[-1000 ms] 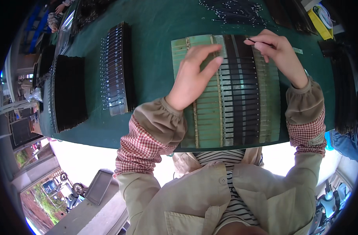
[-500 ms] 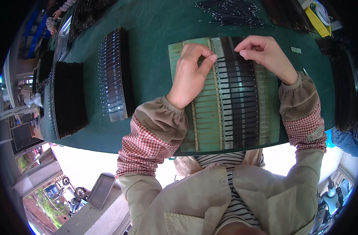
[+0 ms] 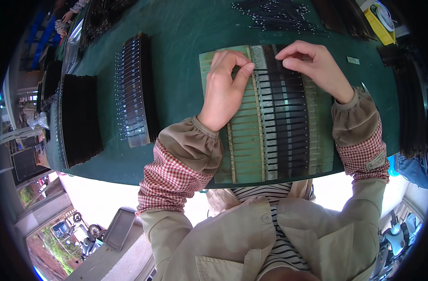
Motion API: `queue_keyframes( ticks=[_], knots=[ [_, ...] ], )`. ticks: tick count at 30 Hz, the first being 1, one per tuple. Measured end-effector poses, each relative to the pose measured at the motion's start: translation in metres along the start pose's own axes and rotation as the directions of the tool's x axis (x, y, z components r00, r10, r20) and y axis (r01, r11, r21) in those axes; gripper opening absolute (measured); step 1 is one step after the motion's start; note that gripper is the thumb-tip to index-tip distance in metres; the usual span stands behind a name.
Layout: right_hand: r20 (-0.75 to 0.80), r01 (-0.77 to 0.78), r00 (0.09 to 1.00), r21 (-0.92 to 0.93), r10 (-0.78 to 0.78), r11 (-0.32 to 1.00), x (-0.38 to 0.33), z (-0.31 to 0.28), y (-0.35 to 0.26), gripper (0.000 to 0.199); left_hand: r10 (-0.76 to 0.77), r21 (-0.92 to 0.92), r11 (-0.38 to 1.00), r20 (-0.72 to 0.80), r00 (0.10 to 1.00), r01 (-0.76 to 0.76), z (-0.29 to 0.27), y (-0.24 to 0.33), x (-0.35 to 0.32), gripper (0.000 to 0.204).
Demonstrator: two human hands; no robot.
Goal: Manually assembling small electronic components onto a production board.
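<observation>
A green slotted board (image 3: 244, 164) lies at the table's near edge. Thin black leads (image 3: 270, 119) with small tips lie across it in a row, over a dark flat strip (image 3: 284, 140). My left hand (image 3: 223, 89) is at the board's far end, thumb and forefinger pinched at the left end of the farthest lead (image 3: 261, 70). Across from it, my right hand (image 3: 314, 68) hovers over the dark strip's far end, thumb and forefinger bent close together. Whatever lies between those right fingertips is too small to make out.
A finished-looking row of leads on a strip (image 3: 134, 89) lies to the left, beside a thick black stack (image 3: 80, 122). Loose black leads (image 3: 282, 16) are heaped at the far side. A yellow bin (image 3: 381, 23) stands far right, and dark bundles (image 3: 410, 103) line the right edge.
My left hand has shifted slightly left and toward me. The right hand has moved a little left, and a dark lead now shows beside the left fingertips.
</observation>
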State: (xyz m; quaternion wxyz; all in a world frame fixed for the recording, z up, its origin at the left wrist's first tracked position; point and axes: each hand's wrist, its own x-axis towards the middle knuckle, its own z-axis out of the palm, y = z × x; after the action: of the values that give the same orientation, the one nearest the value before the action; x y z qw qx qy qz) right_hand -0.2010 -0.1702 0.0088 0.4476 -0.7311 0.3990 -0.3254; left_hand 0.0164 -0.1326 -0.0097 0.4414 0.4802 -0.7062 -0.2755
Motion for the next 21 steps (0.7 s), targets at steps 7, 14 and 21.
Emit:
queue_keyframes(
  ticks=[7, 14, 21],
  knots=[
    [0.011, -0.063, 0.998, 0.019, 0.063, 0.998, 0.001, 0.003, -0.003, 0.017, -0.126, -0.126, 0.984, 0.001, 0.992, 0.125, 0.003, -0.005, -0.002, 0.010],
    [0.035, -0.115, 0.993, 0.012, 0.114, 0.993, 0.001, -0.001, -0.004, 0.017, -0.101, -0.081, 0.992, -0.006, 0.995, 0.100, 0.003, -0.005, -0.003, 0.009],
    [0.057, -0.170, 0.983, -0.037, 0.172, 0.985, 0.005, -0.007, 0.004, 0.014, 0.157, 0.150, 0.976, 0.033, 0.987, -0.160, -0.005, -0.010, -0.009, 0.013]
  ],
)
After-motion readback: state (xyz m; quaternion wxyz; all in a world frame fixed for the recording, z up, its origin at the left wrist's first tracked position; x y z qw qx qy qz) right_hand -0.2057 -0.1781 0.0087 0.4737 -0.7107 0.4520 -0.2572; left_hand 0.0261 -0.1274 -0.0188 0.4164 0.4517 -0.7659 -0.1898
